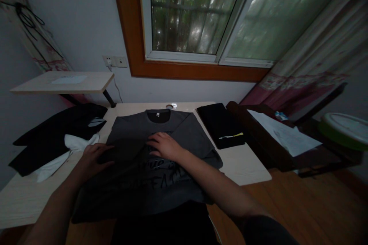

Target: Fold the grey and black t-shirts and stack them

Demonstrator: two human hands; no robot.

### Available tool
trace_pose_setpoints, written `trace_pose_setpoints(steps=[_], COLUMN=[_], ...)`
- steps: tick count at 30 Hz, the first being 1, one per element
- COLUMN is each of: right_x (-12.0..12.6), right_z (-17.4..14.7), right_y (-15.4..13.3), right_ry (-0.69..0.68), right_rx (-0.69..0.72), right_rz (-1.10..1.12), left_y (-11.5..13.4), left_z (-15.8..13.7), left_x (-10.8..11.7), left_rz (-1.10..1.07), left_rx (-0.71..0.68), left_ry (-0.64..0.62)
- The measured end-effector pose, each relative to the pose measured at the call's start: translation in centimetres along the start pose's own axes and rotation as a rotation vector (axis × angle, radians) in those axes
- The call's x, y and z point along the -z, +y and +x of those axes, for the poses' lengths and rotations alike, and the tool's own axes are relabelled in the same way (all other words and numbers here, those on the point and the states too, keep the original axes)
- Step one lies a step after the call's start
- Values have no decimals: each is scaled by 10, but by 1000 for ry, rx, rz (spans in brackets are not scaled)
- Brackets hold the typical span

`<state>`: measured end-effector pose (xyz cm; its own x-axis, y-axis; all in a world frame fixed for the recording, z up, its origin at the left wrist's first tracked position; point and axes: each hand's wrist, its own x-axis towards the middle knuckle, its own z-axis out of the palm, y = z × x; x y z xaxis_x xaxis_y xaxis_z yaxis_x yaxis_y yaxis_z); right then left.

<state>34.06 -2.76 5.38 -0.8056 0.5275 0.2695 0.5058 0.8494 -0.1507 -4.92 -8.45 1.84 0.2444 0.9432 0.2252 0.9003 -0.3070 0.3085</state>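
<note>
1. While the bench (pixel 247 164) gives a flat base, the near hem of the dark grey shirt (pixel 129 153) seems to overhang its edge, so drawing the cloth farther up would probably serve the smoothing that looks to be in hand.
2. The shirt lies front up, collar away from the person; sweeping flat palms from its middle out to the sides should ease creases without skewing it.
3. Black clothes (pixel 57 134) lie left of it and a flat black item (pixel 221 124) (cloth or folder, I cannot tell) just to its right; keep strokes short of both.
4. The shirt spreads beneath and between the hands: the right hand (pixel 165 146) rests palm down on its chest, fingers loosely spread; the left hand (pixel 93 157) is at its left side, thumb and fingers apart, with no grip evident.
5. The collar (pixel 158 123) sits just beyond the right hand, a good guide for keeping things straight.
</note>
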Motion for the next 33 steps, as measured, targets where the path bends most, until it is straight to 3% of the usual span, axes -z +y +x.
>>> trace_pose_setpoints(steps=[6,11,20,27,33], right_x=[-21,-40,-33,-31,-26], right_z=[35,54,52,42,35], right_y=[-29,-31,-18,-21,-24], right_ry=[-14,62,210,263,144], right_rx=[209,310,87,175,317], right_rz=[-65,-122,-25,-10,-51], left_y=[-1,-5,-7,-11,-16], left_z=[-3,-5,-7,-11,-12], left_x=[-3,-7,-6,-9,-9], left_rz=[20,16,-3,-11,23], left_rx=[-6,-61,-101,-125,-173], left_ry=[27,63,98,122,91])
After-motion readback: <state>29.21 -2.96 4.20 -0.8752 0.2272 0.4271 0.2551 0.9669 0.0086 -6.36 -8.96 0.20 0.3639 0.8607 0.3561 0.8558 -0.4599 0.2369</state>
